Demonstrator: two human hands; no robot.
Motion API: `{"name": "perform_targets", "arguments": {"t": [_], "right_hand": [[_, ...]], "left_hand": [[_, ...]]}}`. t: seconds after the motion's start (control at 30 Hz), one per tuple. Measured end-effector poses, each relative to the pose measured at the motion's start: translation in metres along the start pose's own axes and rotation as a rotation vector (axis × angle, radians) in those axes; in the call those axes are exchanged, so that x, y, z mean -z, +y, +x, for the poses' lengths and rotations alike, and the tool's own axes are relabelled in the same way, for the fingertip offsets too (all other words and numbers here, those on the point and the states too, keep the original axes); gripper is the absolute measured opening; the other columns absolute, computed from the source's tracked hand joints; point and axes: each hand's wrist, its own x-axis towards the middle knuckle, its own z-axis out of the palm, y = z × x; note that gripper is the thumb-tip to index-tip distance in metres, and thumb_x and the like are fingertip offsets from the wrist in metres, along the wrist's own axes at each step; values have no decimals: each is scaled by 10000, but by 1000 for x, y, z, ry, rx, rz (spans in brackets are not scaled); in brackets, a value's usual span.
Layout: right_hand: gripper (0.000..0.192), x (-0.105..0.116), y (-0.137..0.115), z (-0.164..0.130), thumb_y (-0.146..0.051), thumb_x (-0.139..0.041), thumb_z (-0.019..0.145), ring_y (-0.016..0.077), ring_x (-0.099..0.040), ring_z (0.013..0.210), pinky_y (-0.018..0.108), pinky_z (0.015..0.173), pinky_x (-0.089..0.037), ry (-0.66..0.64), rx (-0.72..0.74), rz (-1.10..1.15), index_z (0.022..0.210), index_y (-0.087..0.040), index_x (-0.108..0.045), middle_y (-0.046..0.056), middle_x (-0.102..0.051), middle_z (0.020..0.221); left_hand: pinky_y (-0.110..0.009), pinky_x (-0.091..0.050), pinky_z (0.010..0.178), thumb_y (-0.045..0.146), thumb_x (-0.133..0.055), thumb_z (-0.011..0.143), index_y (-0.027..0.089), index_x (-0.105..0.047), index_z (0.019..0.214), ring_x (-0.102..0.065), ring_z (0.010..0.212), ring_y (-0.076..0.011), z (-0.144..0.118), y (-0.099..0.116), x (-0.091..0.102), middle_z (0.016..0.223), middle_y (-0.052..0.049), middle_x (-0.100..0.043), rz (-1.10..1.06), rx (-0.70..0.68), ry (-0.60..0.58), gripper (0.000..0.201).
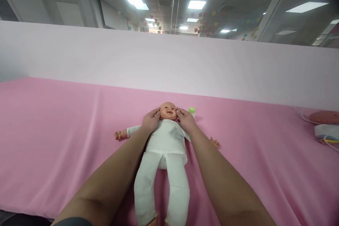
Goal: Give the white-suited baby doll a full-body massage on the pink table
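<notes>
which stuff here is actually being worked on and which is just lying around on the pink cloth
In hand:
- baby doll in white clothes, lying on its back
- left hand and right hand, fingertips on either side of the doll's head

Lying about:
- small bottle with a green cap, beside the doll's head
- pink and white device with cords, at the right edge
- pink cloth under it all

Doll (165, 148) flat on back at centre of cloth-covered table (66, 130), head at 12 o'clock, legs at 6. Left hand (150, 122) touching head from 9 o'clock; right hand (186, 120) touching it from 3. Small bottle (192, 110) just beside right hand, at 1 o'clock of head. Round device (327, 125) with cables well apart at 3 o'clock, near table's edge. Partition wall (169, 63) behind table at 12.
</notes>
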Motion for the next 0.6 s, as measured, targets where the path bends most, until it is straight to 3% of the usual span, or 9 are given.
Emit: {"name": "perform_targets", "arguments": {"t": [0.2,0.33,0.4,0.5,0.6], "right_hand": [[364,15,-18,-6,-450,-574,953,276,-696,1199,426,1104,-492,196,-2,-134,1130,-228,-802,84,-785,1218],[383,35,-30,-10,-428,-493,987,234,-732,1045,364,1000,-533,379,42,-176,1119,-224,-788,63,-807,1094],[376,46,-32,-9,-402,-487,987,225,-735,1011,352,971,-545,426,49,-190,1127,-216,-782,60,-806,1085],[379,59,-29,-3,-303,-487,976,231,-698,1165,366,1072,-508,408,66,-260,1225,-202,-754,75,-760,1261],[445,65,-21,5,-229,-480,977,234,-538,1420,379,1210,-395,297,40,-418,1377,-197,-675,91,-590,1528]], "left_hand": [[-394,-544,1015,401,-675,918,174,-749,1235,-734,1088,-264,-4,12,-1,1201,-118,-787,-80,-24,55,397],[-392,-530,1042,370,-700,893,191,-735,1201,-708,1159,-257,-15,40,0,1234,-118,-766,-77,-101,194,357],[-387,-537,1026,350,-678,904,201,-740,1168,-711,1133,-247,-21,60,-3,1194,-105,-773,-104,-133,205,310],[-382,-542,1012,356,-701,894,209,-761,1093,-712,1098,-238,-24,91,-13,1140,-91,-777,-202,-141,122,255],[-386,-544,1016,362,-730,883,188,-764,996,-715,1084,-236,-15,120,-33,1099,-113,-770,-403,-43,12,210]]}}
